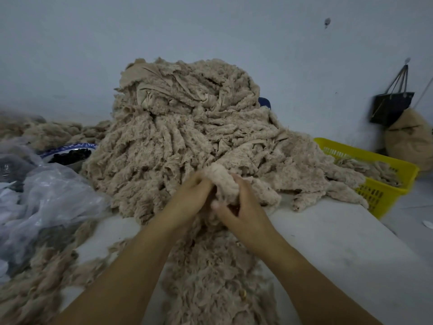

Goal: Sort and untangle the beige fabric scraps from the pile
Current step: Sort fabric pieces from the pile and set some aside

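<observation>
**Beige scraps gripped in both hands at the foot of the pile**

Beige, fluffy-edged fabric scraps rise in a tall pile [187,123] at the middle of a white worktop [332,242], against a pale wall [210,31]. At the near foot of the pile, both hands meet on one small clump of scraps [221,178], which touches the pile behind it.

The left hand [189,195] grips the clump from the left, its fingers [202,181] curled into the fabric. The right hand [244,207] holds it from the right, fingers [239,182] curled over the top and the thumb pressed in lower down. The hands are slightly blurred, so how each single finger lies cannot be told.

More scraps trail [210,277] from under the hands towards the person, between the two forearms, and others lie along the left edge of the worktop.

A yellow slotted basket [384,186] stands at the right of the pile with some scraps inside. On the left lies a crumpled clear plastic bag [51,198], and just behind it a blue-and-white bowl [70,148] holds dark pieces too small to identify. At the far right a black bag [391,106] hangs on the wall above a stuffed beige sack [412,139].
</observation>
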A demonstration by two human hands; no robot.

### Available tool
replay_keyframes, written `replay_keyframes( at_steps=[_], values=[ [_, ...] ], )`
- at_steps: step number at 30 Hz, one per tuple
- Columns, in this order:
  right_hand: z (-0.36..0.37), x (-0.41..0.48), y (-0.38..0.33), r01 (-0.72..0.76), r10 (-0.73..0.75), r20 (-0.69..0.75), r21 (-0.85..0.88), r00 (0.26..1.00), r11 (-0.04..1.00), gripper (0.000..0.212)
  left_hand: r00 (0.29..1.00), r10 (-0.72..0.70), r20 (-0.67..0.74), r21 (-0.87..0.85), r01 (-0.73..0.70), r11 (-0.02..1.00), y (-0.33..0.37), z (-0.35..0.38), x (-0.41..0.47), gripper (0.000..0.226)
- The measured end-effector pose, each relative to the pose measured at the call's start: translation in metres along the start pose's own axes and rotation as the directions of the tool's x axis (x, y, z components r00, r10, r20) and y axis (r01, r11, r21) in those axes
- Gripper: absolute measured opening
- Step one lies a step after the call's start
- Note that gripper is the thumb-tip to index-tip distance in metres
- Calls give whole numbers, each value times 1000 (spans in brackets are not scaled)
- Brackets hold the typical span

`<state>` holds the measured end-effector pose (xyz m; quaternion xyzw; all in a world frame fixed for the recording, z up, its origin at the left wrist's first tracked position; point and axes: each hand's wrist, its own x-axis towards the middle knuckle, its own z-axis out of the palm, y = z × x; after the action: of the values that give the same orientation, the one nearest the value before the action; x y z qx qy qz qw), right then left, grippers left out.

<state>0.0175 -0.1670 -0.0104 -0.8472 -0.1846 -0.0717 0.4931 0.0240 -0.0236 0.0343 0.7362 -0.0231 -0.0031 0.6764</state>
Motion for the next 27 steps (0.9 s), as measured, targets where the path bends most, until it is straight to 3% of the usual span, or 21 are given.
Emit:
replay_keyframes(
  at_steps=[2, 4, 5, 7, 8, 9, 10, 11, 12, 13, 14, 16, 18, 20, 22, 23, 25, 27],
  values=[
    [5, 1, 0, 45, -51, -22, -209, 998, 977, 75, 993, -49, 108, -99, 60, 993, 0, 3, -1, 27],
    [2, 4, 7, 62, -91, -85, -294, 992, 954, 61, 971, -83, 225, -137, 115, 984, 1, 2, -3, 34],
    [-1, 6, 11, 58, -89, -109, -261, 990, 964, 52, 958, -81, 275, -120, 118, 986, 1, 1, -3, 35],
    [-7, 9, 17, 6, -13, -212, -33, 977, 999, 23, 963, -54, 264, 6, 54, 999, 1, 0, -3, 28],
    [-11, 11, 18, -27, 62, -306, 117, 950, 993, 6, 983, -27, 182, 91, 11, 996, 0, -1, -1, 23],
    [-20, 13, 18, -29, 150, -409, 288, 900, 957, 8, 997, 7, 74, 164, -20, 986, -1, -2, 2, 20],
    [-30, 15, 18, 27, 252, -470, 510, 846, 860, 6, 998, 53, -29, 219, -45, 975, -1, -3, 5, 17],
    [-39, 17, 17, 121, 344, -463, 721, 817, 683, 20, 989, 97, -113, 267, -64, 962, -3, -6, 7, 16],
    [-45, 17, 20, 177, 393, -412, 841, 822, 512, 41, 979, 125, -162, 306, -70, 950, -6, -8, 10, 17],
    [-48, 17, 22, 165, 410, -345, 896, 844, 413, 54, 977, 126, -170, 343, -61, 937, -8, -11, 11, 24],
    [-46, 17, 23, 85, 413, -273, 904, 869, 418, 55, 984, 100, -147, 398, -34, 917, -13, -13, 12, 36],
    [-31, 16, 23, -104, 390, -195, 772, 900, 627, 37, 997, -9, -81, 543, 51, 838, -24, -13, 16, 55],
    [-19, 14, 25, -138, 273, -230, 473, 934, 870, 17, 999, -26, -44, 601, 47, 798, -34, -14, 19, 35],
    [-11, 12, 27, -90, 126, -191, 188, 973, 978, 11, 997, 28, -68, 464, 6, 886, -34, -13, 18, 27],
    [-8, 7, 26, -76, 83, -80, 83, 993, 994, 25, 992, 53, -115, 276, -19, 961, -28, -13, 15, 26],
    [-7, 5, 24, -81, 85, -37, 112, 996, 990, 41, 990, 76, -117, 196, -52, 979, -23, -11, 13, 26],
    [-4, 4, 18, -147, 146, 26, 309, 989, 940, 61, 987, 147, -63, 137, -137, 981, -15, -5, 8, 24],
    [-4, 7, 17, -216, 232, 32, 508, 972, 834, 61, 977, 197, 83, 197, -210, 958, -13, 4, 1, 19]
  ],
)
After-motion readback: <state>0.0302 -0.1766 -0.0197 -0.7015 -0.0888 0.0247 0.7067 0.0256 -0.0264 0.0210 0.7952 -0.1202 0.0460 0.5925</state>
